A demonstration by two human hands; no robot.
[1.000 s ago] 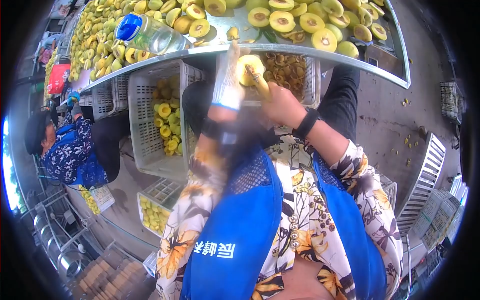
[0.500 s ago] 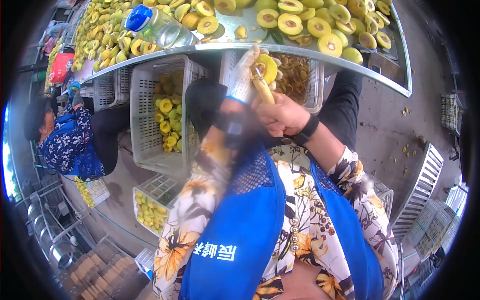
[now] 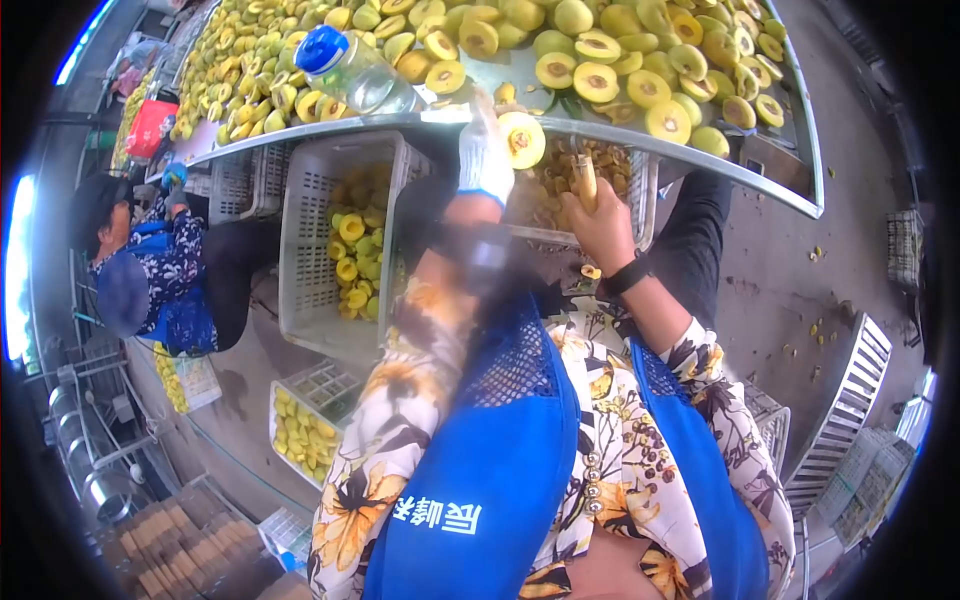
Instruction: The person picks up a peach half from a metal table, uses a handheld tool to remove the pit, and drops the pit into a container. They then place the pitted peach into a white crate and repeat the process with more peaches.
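Observation:
My left hand [image 3: 483, 155], in a white glove, holds a halved yellow-green fruit [image 3: 524, 140] by the table's front edge. Its pale cut face with a brownish centre is turned toward me. In my bare right hand [image 3: 603, 225] is a pitting tool with a light wooden handle [image 3: 587, 185], its metal tip pointing up, apart from the fruit. Beneath both hands stands a white crate [image 3: 647, 195] of brown-yellow scraps. A small fruit piece [image 3: 590, 271] shows just below my right hand.
Halved fruits [image 3: 600, 80] are heaped on the metal table [image 3: 450, 117], beside a blue-capped bottle [image 3: 375, 85]. A crate [image 3: 305, 250] of hollowed fruit stands left of my legs. Another person [image 3: 150, 270] sits farther left. A slatted white rack [image 3: 840, 410] lies at right.
My right hand has drawn the tool away from the fruit, to the right. My left hand has turned the fruit so its cut face shows. The whole view has shifted slightly.

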